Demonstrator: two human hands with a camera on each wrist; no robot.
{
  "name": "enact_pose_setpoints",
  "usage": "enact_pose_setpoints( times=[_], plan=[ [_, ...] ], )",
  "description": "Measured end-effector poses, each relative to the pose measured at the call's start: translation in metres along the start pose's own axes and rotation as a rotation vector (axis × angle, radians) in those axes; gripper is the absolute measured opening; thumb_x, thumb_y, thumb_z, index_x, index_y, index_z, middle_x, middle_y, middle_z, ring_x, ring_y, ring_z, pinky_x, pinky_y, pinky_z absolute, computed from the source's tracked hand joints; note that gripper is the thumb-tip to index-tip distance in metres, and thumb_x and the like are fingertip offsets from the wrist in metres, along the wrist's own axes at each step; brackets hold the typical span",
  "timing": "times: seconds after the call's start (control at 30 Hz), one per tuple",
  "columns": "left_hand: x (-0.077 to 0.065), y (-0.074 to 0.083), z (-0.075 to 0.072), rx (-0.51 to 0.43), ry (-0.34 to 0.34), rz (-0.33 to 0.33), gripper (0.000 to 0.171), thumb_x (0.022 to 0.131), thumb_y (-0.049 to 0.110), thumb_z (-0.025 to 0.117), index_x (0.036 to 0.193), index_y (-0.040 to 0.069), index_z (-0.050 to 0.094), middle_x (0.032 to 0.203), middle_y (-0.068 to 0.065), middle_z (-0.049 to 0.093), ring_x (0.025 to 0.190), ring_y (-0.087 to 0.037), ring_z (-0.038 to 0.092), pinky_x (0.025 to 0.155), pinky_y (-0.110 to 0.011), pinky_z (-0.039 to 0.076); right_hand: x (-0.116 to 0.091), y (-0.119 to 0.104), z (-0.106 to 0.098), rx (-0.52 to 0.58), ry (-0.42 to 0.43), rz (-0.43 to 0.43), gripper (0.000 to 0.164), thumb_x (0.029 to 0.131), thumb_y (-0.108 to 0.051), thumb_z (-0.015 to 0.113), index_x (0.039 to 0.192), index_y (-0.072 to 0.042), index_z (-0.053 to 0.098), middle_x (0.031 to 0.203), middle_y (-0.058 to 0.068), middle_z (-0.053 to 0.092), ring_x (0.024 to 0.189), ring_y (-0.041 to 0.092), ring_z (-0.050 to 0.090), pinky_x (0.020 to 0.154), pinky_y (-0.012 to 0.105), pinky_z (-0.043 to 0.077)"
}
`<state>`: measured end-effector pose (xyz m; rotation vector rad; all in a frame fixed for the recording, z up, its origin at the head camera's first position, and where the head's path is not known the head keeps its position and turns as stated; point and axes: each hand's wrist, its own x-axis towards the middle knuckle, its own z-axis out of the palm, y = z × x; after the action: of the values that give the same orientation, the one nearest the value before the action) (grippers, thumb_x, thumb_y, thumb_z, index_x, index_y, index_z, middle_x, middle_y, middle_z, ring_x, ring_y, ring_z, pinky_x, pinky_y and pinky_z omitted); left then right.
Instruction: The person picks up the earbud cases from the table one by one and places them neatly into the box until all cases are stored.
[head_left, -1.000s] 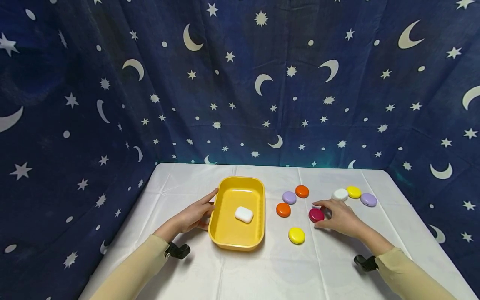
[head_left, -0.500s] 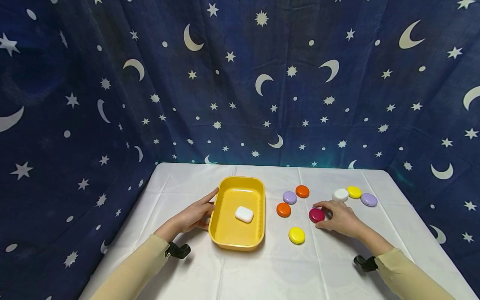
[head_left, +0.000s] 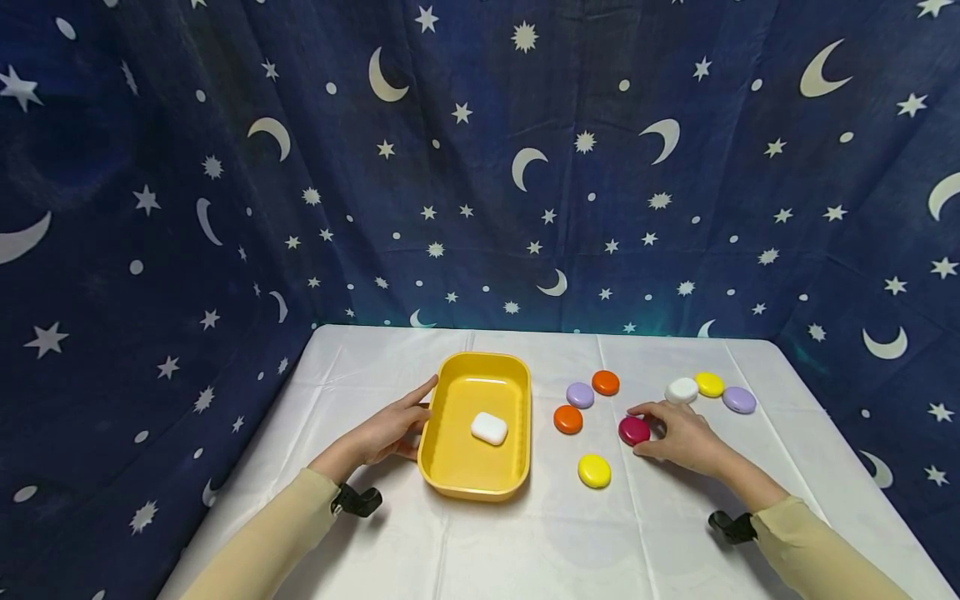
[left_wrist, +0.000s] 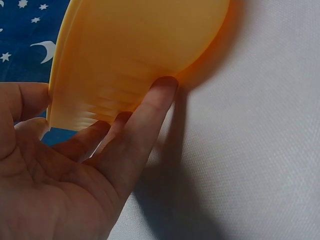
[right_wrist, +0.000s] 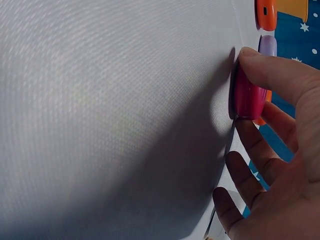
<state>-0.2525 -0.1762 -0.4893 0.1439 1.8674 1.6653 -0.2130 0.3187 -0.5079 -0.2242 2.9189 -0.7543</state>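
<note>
I see the right hand (head_left: 681, 437) with thumb and fingertips parted by just the breadth of a crimson piece (head_left: 633, 430), pinching it at its edges, the remaining fingers fanned loosely away. The piece is low over the right half of the white-covered table (head_left: 480, 550); I can't tell whether it quite touches the cloth. On my other side, the fingers of the left hand (head_left: 386, 431) are spread and fairly straight, laid against the outside of a yellow tray (head_left: 480, 479) with one fingertip up at the rim, touching rather than gripping. My left wrist feed gives me ridges on that outer wall and the thumb pressed low by the cloth; only the head view lets me see inside, where a white block (head_left: 489, 428) lies. The right wrist feed shows me the crimson piece's thick side, plus a dark slot in the edge of an orange piece, which the head view doesn't reveal. Farther out, between tray and right hand, I count two orange pieces (head_left: 567, 419), a lilac piece (head_left: 580, 395) and a yellow piece (head_left: 594, 471); beyond the right hand are a white piece (head_left: 681, 390), another yellow (head_left: 708, 384) and another lilac (head_left: 739, 400). A blue star-and-moon curtain (head_left: 450, 183) hangs behind everything.
</note>
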Motion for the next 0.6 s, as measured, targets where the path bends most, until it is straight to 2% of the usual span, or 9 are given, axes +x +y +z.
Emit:
enact_pose_setpoints(
  times=[0.17, 0.33, 0.6],
  plan=[
    [0.0, 0.0, 0.0, 0.0, -0.006, 0.004, 0.067, 0.108, 0.02, 0.045, 0.165, 0.039, 0.016, 0.154, -0.022, 0.043, 0.113, -0.032, 0.067, 0.078, -0.049, 0.062, 0.0, -0.001, -0.001, -0.002, 0.003, -0.003, 0.065, 0.074, -0.034, 0.091, 0.13, -0.013, 0.067, 0.119, 0.01, 0.066, 0.109, 0.033, 0.05, 0.084, 0.051, 0.047],
    [0.0, 0.001, 0.0, -0.005, -0.009, 0.003, 0.067, 0.108, 0.02, 0.046, 0.164, 0.04, 0.016, 0.15, -0.022, 0.047, 0.112, -0.032, 0.067, 0.078, -0.049, 0.062, 0.001, -0.006, -0.006, 0.014, 0.009, -0.007, 0.064, 0.075, -0.034, 0.091, 0.13, -0.013, 0.068, 0.117, 0.009, 0.066, 0.109, 0.033, 0.051, 0.085, 0.051, 0.053],
    [-0.001, 0.001, -0.002, -0.009, -0.012, -0.003, 0.068, 0.107, 0.019, 0.046, 0.165, 0.04, 0.015, 0.149, -0.022, 0.049, 0.112, -0.032, 0.067, 0.078, -0.049, 0.062, 0.01, -0.027, -0.02, 0.051, 0.038, -0.086, 0.058, 0.08, -0.03, 0.088, 0.133, -0.016, 0.068, 0.12, 0.008, 0.067, 0.115, 0.035, 0.049, 0.088, 0.054, 0.053]
  ],
)
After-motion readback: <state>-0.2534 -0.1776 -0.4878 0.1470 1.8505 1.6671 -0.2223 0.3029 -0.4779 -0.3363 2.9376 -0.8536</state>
